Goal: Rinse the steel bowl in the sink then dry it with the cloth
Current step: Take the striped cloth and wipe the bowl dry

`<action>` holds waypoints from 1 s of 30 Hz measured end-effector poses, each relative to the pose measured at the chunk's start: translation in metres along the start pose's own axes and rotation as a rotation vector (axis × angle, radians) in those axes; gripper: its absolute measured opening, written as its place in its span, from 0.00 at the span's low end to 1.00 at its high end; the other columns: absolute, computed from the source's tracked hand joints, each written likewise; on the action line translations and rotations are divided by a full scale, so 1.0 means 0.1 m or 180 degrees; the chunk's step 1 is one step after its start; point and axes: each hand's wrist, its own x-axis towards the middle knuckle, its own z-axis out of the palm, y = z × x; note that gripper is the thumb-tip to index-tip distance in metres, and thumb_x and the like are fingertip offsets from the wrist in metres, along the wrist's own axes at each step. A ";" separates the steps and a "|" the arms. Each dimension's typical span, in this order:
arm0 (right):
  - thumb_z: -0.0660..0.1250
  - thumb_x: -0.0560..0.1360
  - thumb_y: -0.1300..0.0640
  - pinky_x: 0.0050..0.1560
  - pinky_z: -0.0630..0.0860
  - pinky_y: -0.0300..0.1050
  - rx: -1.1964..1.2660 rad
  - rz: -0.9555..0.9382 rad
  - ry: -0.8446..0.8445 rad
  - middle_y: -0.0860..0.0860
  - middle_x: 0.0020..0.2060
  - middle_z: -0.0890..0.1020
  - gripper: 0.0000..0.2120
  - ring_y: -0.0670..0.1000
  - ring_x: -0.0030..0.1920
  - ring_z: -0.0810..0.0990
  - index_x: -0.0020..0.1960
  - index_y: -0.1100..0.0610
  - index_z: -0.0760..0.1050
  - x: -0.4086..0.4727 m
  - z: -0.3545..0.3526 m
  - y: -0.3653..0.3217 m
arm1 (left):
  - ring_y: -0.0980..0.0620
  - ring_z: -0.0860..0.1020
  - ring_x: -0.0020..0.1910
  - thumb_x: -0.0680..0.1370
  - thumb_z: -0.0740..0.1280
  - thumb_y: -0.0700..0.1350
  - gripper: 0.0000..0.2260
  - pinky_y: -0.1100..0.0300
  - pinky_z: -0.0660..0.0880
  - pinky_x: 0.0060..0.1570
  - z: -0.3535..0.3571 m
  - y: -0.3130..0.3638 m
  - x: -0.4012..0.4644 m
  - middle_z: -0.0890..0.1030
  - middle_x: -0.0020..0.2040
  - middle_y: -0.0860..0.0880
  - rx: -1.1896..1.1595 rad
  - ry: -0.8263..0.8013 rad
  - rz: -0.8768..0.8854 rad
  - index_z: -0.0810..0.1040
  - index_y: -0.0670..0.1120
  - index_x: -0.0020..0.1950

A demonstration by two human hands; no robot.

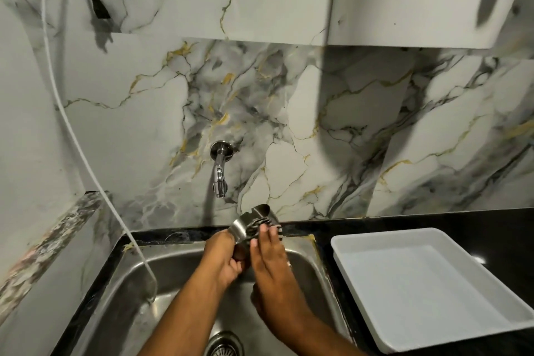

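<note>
Above the sink's (pixel 135 295) back edge, the left hand (pixel 224 254) grips the tilted steel bowl (pixel 250 225) by its wall, likely steadying it. The right hand (pixel 270 257) presses a striped cloth (pixel 267 225) inside, so drying seems underway.

1. Glossy black stone countertop (pixel 404 221) runs along the marble wall.
2. Stainless steel sink basin (pixel 185 292) is sunk into it.
3. Empty white rectangular plastic tray (pixel 491 324) sits just right of the sink.
</note>
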 end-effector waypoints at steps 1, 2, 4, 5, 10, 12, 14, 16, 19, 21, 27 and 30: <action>0.63 0.70 0.69 0.69 0.67 0.62 -0.0194 -0.0315 -0.0047 0.63 0.73 0.64 0.31 0.65 0.75 0.59 0.73 0.65 0.65 0.00 0.01 -0.01 | 0.48 0.80 0.21 0.77 0.62 0.35 0.08 0.62 0.75 0.18 0.02 0.01 0.00 0.81 0.24 0.43 -0.0033 0.0002 0.0045 0.78 0.38 0.39; 0.60 0.72 0.67 0.71 0.67 0.60 -0.0425 -0.0566 -0.0073 0.62 0.72 0.66 0.28 0.64 0.74 0.63 0.72 0.64 0.67 0.00 0.01 0.01 | 0.49 0.79 0.19 0.77 0.61 0.35 0.10 0.63 0.74 0.17 0.04 0.03 -0.01 0.80 0.22 0.43 -0.0083 -0.0009 0.0053 0.76 0.37 0.37; 0.56 0.73 0.66 0.73 0.63 0.57 -0.0774 -0.0762 -0.0028 0.60 0.72 0.66 0.27 0.60 0.74 0.64 0.72 0.63 0.66 0.04 -0.03 0.06 | 0.48 0.79 0.19 0.77 0.61 0.35 0.11 0.63 0.74 0.17 0.06 0.09 -0.03 0.79 0.23 0.44 -0.0068 -0.0031 0.0072 0.76 0.37 0.36; 0.55 0.72 0.67 0.75 0.59 0.56 -0.0809 -0.0774 0.0054 0.60 0.73 0.66 0.28 0.59 0.75 0.62 0.73 0.62 0.64 0.08 -0.05 0.08 | 0.48 0.80 0.21 0.77 0.62 0.36 0.10 0.63 0.75 0.18 0.08 0.12 -0.03 0.80 0.24 0.44 0.0007 -0.0066 0.0102 0.77 0.37 0.36; 0.57 0.67 0.73 0.76 0.56 0.63 -0.0231 -0.0073 0.0547 0.64 0.76 0.56 0.38 0.60 0.78 0.49 0.76 0.66 0.53 0.32 -0.18 0.16 | 0.50 0.79 0.24 0.78 0.61 0.38 0.07 0.64 0.74 0.17 0.06 0.22 -0.02 0.81 0.27 0.45 0.0655 -0.0077 0.0206 0.78 0.43 0.43; 0.64 0.65 0.74 0.73 0.59 0.67 -0.0002 0.0204 0.0431 0.65 0.76 0.54 0.41 0.60 0.78 0.48 0.76 0.68 0.53 0.42 -0.30 0.22 | 0.49 0.78 0.29 0.78 0.59 0.38 0.09 0.65 0.73 0.20 -0.01 0.20 0.01 0.80 0.30 0.44 0.0846 -0.0105 0.0153 0.78 0.46 0.46; 0.63 0.67 0.73 0.74 0.57 0.65 -0.0091 -0.0128 0.0247 0.66 0.77 0.54 0.40 0.64 0.78 0.50 0.76 0.68 0.53 0.44 -0.36 0.22 | 0.49 0.76 0.31 0.77 0.58 0.37 0.10 0.64 0.73 0.26 -0.05 0.20 0.04 0.79 0.31 0.45 0.0779 -0.0203 0.0138 0.78 0.47 0.46; 0.58 0.69 0.71 0.76 0.52 0.62 -0.0276 -0.0527 0.0152 0.65 0.76 0.55 0.36 0.64 0.78 0.51 0.76 0.67 0.54 0.43 -0.35 0.15 | 0.48 0.76 0.35 0.77 0.56 0.34 0.13 0.59 0.71 0.35 -0.08 0.24 0.08 0.79 0.37 0.43 0.0639 -0.0310 0.0195 0.78 0.47 0.49; 0.55 0.69 0.70 0.75 0.53 0.61 -0.0447 -0.0855 0.0158 0.65 0.75 0.58 0.32 0.65 0.77 0.54 0.74 0.68 0.60 0.42 -0.40 0.11 | 0.48 0.76 0.37 0.77 0.54 0.32 0.18 0.59 0.74 0.32 -0.11 0.34 0.10 0.80 0.41 0.42 0.0526 -0.0512 0.0232 0.78 0.47 0.57; 0.56 0.69 0.69 0.77 0.51 0.57 -0.0146 -0.0772 0.0103 0.63 0.76 0.55 0.34 0.63 0.78 0.51 0.75 0.67 0.56 0.45 -0.45 0.06 | 0.51 0.75 0.31 0.76 0.54 0.33 0.18 0.64 0.72 0.23 -0.12 0.39 0.08 0.81 0.33 0.46 0.0613 -0.0607 0.0210 0.79 0.48 0.55; 0.55 0.75 0.70 0.77 0.56 0.38 0.2355 0.1377 -0.0080 0.44 0.77 0.60 0.34 0.39 0.76 0.59 0.78 0.49 0.55 0.72 -0.75 0.07 | 0.48 0.82 0.29 0.63 0.64 0.35 0.20 0.62 0.75 0.22 -0.18 0.53 -0.08 0.86 0.40 0.40 0.1187 -0.1365 0.0323 0.85 0.47 0.50; 0.56 0.76 0.71 0.74 0.59 0.34 0.2462 0.1596 -0.0194 0.42 0.75 0.63 0.34 0.40 0.74 0.63 0.77 0.48 0.58 0.69 -0.83 0.12 | 0.46 0.83 0.33 0.62 0.65 0.37 0.19 0.59 0.78 0.27 -0.12 0.56 -0.14 0.86 0.41 0.41 0.1376 -0.1465 0.0377 0.86 0.49 0.47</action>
